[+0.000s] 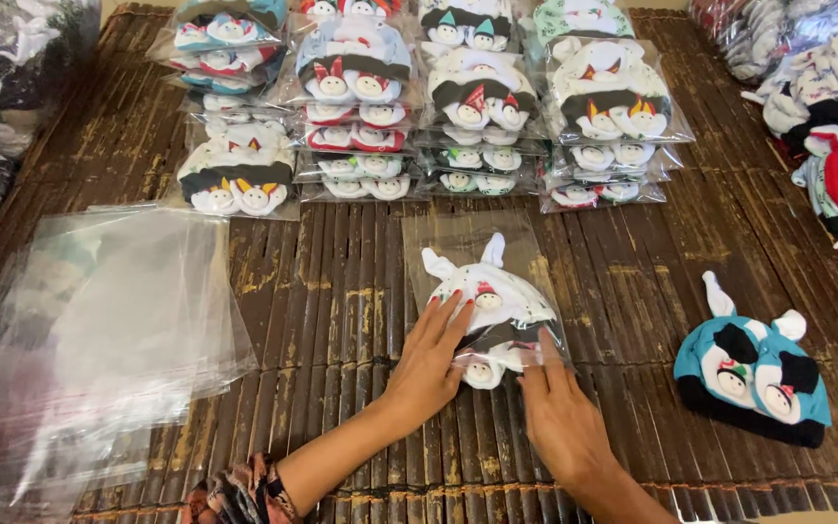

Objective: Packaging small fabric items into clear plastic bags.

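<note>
Your left hand (431, 361) lies flat, fingers straight, pressing on the clear bag (482, 281) that holds a white baby hat (487, 306), mid-mat (341, 291). Your right hand (557, 408) pinches the bag's lower edge. A teal hat (754, 374) lies to the right; empty bags (99, 330) are piled to the left; packed stacks (419, 97) sit behind.

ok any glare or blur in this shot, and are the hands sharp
Head view: even, soft light, weak shadows. Pale glare on the stack of clear bags and on the bagged white hat. Left hand and right hand look sharp; the frame edges soften and bend slightly.
</note>
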